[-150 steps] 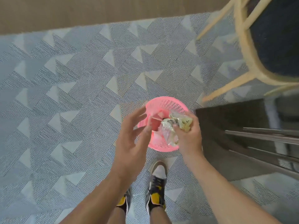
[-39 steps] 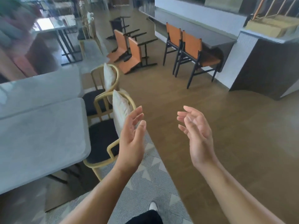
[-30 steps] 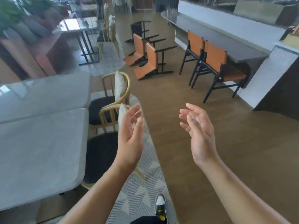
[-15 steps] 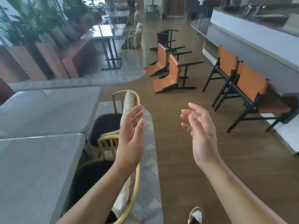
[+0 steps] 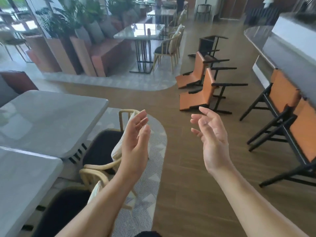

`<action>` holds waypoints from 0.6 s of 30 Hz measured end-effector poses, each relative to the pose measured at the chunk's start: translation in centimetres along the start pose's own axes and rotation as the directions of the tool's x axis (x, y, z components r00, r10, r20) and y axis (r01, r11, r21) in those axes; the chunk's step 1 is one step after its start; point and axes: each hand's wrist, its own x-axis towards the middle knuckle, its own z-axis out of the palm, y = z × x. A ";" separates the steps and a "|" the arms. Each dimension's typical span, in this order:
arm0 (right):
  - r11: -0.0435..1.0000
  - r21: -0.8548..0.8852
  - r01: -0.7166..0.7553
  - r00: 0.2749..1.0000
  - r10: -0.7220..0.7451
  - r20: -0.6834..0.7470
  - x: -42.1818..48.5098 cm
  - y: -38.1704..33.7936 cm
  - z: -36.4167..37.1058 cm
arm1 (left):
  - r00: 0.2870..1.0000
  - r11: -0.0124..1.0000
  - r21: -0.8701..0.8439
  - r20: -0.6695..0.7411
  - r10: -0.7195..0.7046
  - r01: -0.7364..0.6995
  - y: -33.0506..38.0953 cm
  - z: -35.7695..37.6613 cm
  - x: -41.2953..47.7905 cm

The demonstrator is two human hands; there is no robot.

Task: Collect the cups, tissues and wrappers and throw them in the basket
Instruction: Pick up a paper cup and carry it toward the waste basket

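Observation:
My left hand (image 5: 136, 141) and my right hand (image 5: 212, 134) are raised in front of me, palms turned toward each other, fingers relaxed and holding nothing. They hover above a patterned rug (image 5: 147, 194) and a wooden floor (image 5: 188, 168). No basket, cup, tissue or wrapper shows in this view.
Two grey tables (image 5: 42, 120) stand at my left with wooden chairs (image 5: 102, 151) holding white cushions. Orange chairs (image 5: 201, 93) lie tipped on the floor ahead. More orange chairs (image 5: 290, 120) line a counter (image 5: 290, 41) at right. Planters and another table (image 5: 142, 32) stand farther back.
Five seconds ago my right hand held wrappers over a pink basket. Since then both hands are empty, and the view has kept swinging left across the room; the hands hold the same pose.

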 end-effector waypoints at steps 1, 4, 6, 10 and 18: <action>1.000 0.002 -0.002 1.000 0.002 0.015 2.0 0.4 -0.4 | 1.000 1.000 0.000 -0.012 0.001 -0.001 -0.4 1.1 1.3; 1.000 0.016 -0.008 0.999 0.008 0.046 7.5 2.1 -0.9 | 0.999 1.000 0.002 -0.037 0.000 0.000 -1.9 3.6 5.5; 1.000 0.027 -0.012 0.998 0.010 0.064 11.7 3.5 -0.8 | 0.998 1.000 0.008 -0.058 0.002 -0.001 -3.4 5.1 8.9; 1.000 0.014 -0.010 0.995 0.009 0.096 20.4 7.0 0.6 | 0.996 0.999 -0.027 -0.087 0.018 -0.020 -7.0 7.0 17.0; 1.000 -0.014 -0.013 0.993 0.015 0.118 39.2 12.8 6.0 | 0.991 0.997 -0.057 -0.126 0.043 -0.050 -13.3 8.2 36.2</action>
